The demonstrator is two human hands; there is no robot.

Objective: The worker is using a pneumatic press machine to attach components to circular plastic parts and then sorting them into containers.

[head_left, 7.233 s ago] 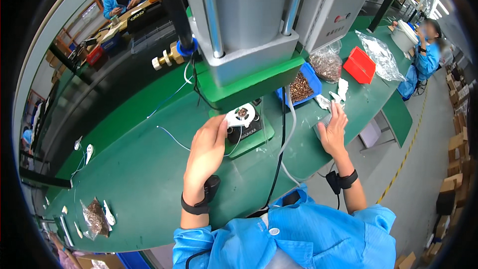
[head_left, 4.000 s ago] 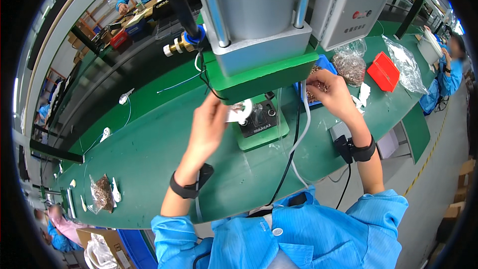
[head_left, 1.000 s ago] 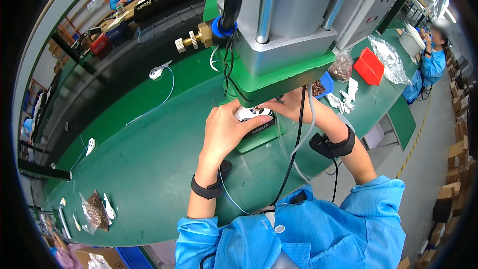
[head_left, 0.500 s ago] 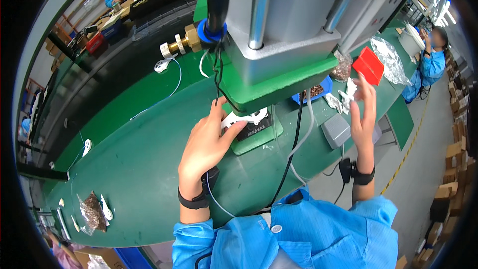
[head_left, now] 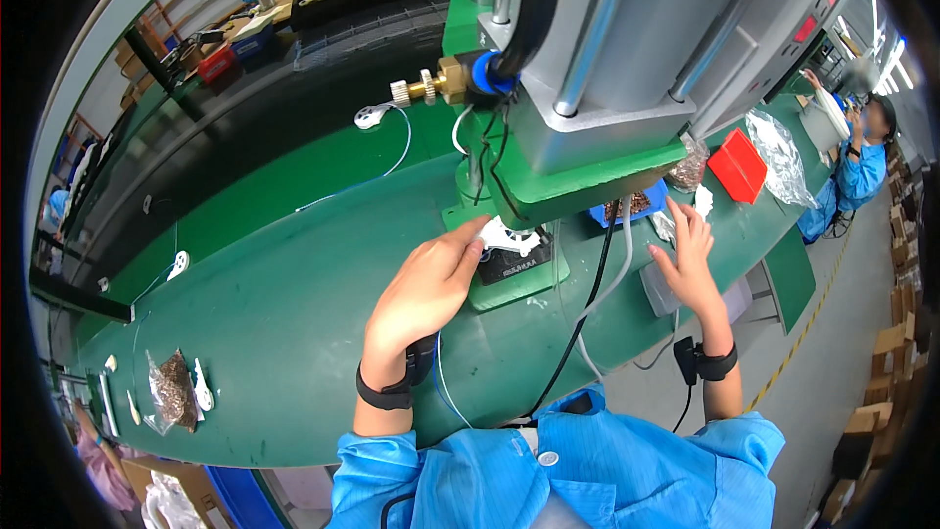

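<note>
My left hand (head_left: 426, 279) is closed on the edge of a white plastic part (head_left: 511, 239), its thumb and fingers pinching one end. That part lies on the black block (head_left: 514, 264) of a press's green base (head_left: 524, 289), just below the green press head (head_left: 587, 181). My right hand (head_left: 693, 269) is raised to the right of the press, thumb and fingers apart, holding nothing. Beneath it is a grey box (head_left: 658, 291), partly covered by the hand. Beyond its fingertips are small white pieces (head_left: 703, 201) and a blue bin (head_left: 627, 208) of small brown-coloured parts.
A red bin (head_left: 739, 167) and clear plastic bags (head_left: 780, 157) lie at the back right. Black and grey cables (head_left: 585, 318) cross the table right of the press. A bag of small parts (head_left: 174, 392) sits at left. Co-workers (head_left: 862, 167) sit beyond the table.
My right hand has moved left and nearer me, from beside the grey box to over it. My left hand keeps hold of the white plastic part. The whole view has shifted slightly.
</note>
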